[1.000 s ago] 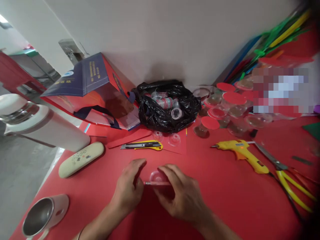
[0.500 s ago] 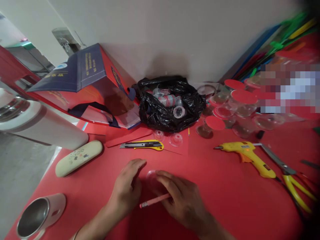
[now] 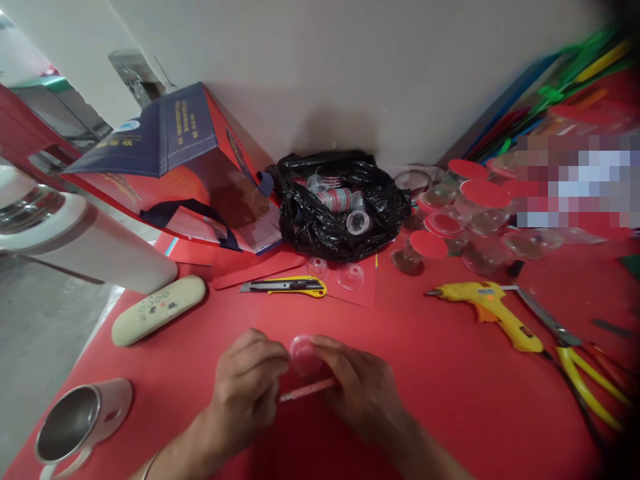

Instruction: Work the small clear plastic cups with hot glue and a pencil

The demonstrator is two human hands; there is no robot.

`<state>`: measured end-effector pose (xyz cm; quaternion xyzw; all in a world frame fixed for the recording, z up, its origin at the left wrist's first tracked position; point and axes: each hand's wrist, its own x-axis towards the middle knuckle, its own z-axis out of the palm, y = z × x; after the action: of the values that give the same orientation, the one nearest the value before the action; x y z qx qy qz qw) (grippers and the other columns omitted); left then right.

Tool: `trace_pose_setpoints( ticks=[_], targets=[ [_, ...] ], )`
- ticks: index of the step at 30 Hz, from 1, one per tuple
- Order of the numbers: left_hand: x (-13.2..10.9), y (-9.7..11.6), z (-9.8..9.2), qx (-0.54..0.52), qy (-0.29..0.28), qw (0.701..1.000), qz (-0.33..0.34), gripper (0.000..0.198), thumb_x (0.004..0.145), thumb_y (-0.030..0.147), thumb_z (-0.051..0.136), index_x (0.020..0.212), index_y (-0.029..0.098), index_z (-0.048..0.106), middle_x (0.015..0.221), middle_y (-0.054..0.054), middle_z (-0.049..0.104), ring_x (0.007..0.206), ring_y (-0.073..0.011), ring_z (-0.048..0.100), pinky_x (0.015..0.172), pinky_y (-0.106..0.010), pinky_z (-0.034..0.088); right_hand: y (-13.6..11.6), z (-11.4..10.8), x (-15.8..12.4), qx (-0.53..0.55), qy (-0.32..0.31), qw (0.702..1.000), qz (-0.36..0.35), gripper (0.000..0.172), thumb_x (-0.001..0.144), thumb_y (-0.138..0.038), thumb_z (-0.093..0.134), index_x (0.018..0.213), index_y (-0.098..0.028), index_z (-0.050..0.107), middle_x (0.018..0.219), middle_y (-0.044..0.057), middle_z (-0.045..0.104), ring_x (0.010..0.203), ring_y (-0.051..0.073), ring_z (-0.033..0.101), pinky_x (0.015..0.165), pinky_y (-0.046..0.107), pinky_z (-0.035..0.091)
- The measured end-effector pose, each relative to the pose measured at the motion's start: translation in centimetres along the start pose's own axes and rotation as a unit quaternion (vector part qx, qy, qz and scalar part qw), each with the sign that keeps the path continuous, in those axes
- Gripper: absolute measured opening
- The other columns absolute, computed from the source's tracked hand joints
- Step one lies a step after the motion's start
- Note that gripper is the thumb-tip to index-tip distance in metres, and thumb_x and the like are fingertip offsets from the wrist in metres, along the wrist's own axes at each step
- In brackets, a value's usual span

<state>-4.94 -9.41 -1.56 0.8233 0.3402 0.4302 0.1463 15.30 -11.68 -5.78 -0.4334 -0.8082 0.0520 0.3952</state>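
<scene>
My right hand (image 3: 367, 387) is closed round a small clear plastic cup (image 3: 304, 355), with its fingertips on the right side of the rim. A pink pencil (image 3: 310, 389) also sticks out of this hand toward the left. My left hand (image 3: 247, 380) is just left of the cup, its fingers curled together near the rim and close to the pencil's end. Whether its fingertips pinch anything is hidden. Beyond both hands, a yellow utility knife (image 3: 287, 287) and two clear plastic lids (image 3: 351, 277) lie on the red tabletop (image 3: 400, 333).
A black bag (image 3: 330, 233) of plastic cups stands against the wall. To the left are a gift bag (image 3: 170, 147), flask (image 3: 115, 240), pale case (image 3: 159, 311) and mug (image 3: 83, 423). At right lie a glue gun (image 3: 490, 307), scissors (image 3: 567, 347) and several red-topped containers (image 3: 487, 200).
My left hand has curled its fingers closed beside the cup; they were apart before. The pencil has tilted slightly and moved up a little with my right hand.
</scene>
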Motion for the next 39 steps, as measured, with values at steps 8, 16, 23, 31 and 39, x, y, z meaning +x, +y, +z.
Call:
trace_pose_setpoints(
  ticks=[8,16,23,31,39],
  targets=[
    [-1.3,1.7,-0.5,0.084,-0.113,0.988,0.071,0.027,0.083,0.012,0.05,0.106,0.013,0.065,0.098,-0.012,0.075,0.063,-0.0192,0.058,0.049,-0.033,0.047,-0.1,-1.4,0.2,-0.022,0.034,0.998,-0.046,0.013,0.093,-0.023,0.062,0.103,-0.015,0.065,0.081,0.007,0.073,0.068,0.017,0.071,0.06,0.026,0.056],
    [-1.7,2.0,0.4,0.129,-0.133,0.981,0.056,0.036,0.08,0.004,0.055,0.114,0.007,0.064,0.114,-0.016,0.074,0.058,-0.0166,0.063,0.044,-0.031,0.049,-0.2,-2.0,-0.1,-0.046,0.052,0.995,-0.066,0.017,0.088,-0.008,0.057,0.1,-0.014,0.067,0.064,0.002,0.064,0.054,0.015,0.059,0.054,0.028,0.049],
    [-1.4,2.1,0.8,0.147,-0.118,0.981,0.045,0.032,0.081,0.003,0.049,0.108,0.008,0.064,0.106,-0.017,0.075,0.063,-0.0168,0.069,0.051,-0.027,0.058,0.1,-1.7,0.2,-0.036,0.006,0.997,-0.065,0.024,0.091,-0.009,0.053,0.109,-0.012,0.069,0.059,-0.001,0.055,0.049,0.013,0.051,0.046,0.027,0.039],
    [-1.6,2.2,1.0,0.17,-0.126,0.976,0.054,0.029,0.083,0.004,0.046,0.105,0.009,0.065,0.104,-0.016,0.075,0.064,-0.018,0.071,0.05,-0.027,0.06,0.2,-1.6,0.2,-0.023,-0.015,0.998,-0.058,0.031,0.095,-0.01,0.048,0.121,-0.011,0.066,0.058,-0.001,0.053,0.049,0.014,0.047,0.046,0.029,0.035],
    [-1.5,2.3,0.9,0.187,-0.122,0.974,0.045,0.027,0.085,0.007,0.045,0.103,0.009,0.066,0.104,-0.017,0.076,0.063,-0.0187,0.071,0.05,-0.028,0.06,0.4,-1.4,-0.1,-0.013,-0.025,0.998,-0.059,0.028,0.095,-0.011,0.051,0.116,-0.01,0.069,0.06,0.0,0.054,0.051,0.014,0.048,0.048,0.027,0.037]
  ],
)
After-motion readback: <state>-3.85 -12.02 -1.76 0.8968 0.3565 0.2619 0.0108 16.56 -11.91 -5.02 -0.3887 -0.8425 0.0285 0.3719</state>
